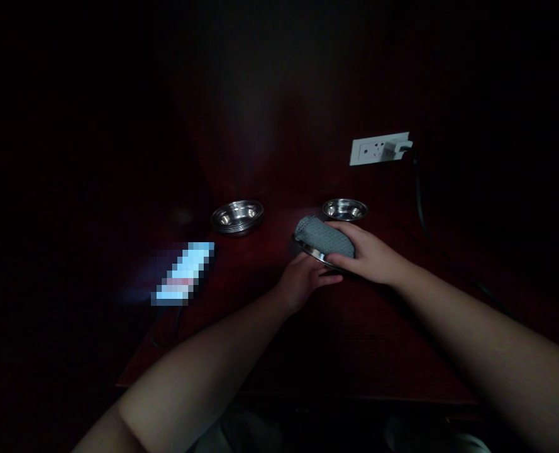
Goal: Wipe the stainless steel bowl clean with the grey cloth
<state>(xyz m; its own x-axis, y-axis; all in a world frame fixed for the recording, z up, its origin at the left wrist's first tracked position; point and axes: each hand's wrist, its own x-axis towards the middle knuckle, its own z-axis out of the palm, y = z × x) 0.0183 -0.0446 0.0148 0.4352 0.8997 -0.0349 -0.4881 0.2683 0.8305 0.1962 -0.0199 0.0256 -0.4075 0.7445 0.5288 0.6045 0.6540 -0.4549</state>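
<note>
My left hand is closed under a shiny metal bowl, holding it above the dark red table. A folded grey-green cloth lies over the bowl and hides most of it; only a strip of the rim shows. My right hand grips the cloth from the right, thumb at the near side and fingers over the far side. Just beyond stands a single metal bowl. To the left sits a stack of metal bowls.
A lit phone, its screen blurred out, lies on the left of the table with a cable beside it. On the back wall is a white socket panel with a plug in it. A dark cable hangs at the right. The table's front edge runs below my forearms.
</note>
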